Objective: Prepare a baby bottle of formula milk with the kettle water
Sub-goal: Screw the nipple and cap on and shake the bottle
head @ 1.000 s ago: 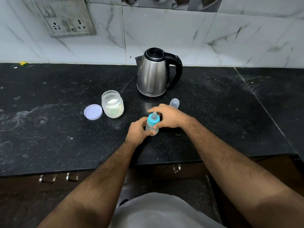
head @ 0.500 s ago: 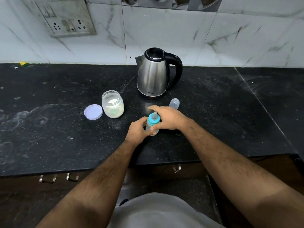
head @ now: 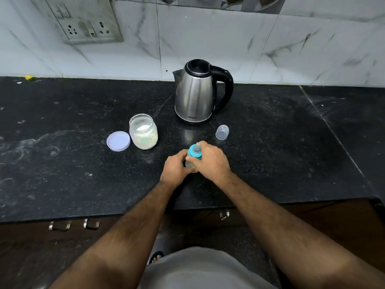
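A small baby bottle point(head: 194, 153) with a teal collar and a clear teat stands on the black counter point(head: 62, 167). My left hand point(head: 174, 169) grips its lower body, which is mostly hidden. My right hand point(head: 212, 161) curls round the teal collar from the right. The steel kettle point(head: 194, 94) with a black handle stands behind, lid closed. An open jar of white formula powder point(head: 143, 132) sits to the left, its lilac lid point(head: 118, 141) lying beside it. The bottle's clear cap point(head: 222, 132) rests on the counter to the right.
A tiled wall with a socket plate point(head: 87, 21) backs the counter. The counter's front edge runs just below my wrists, with drawer handles point(head: 60, 226) under it. A seam in the stone point(head: 333, 130) crosses the right side.
My right hand has shifted down and round the teal collar, uncovering the clear cap behind it. The bottle stays in the same spot and my left hand keeps its hold.
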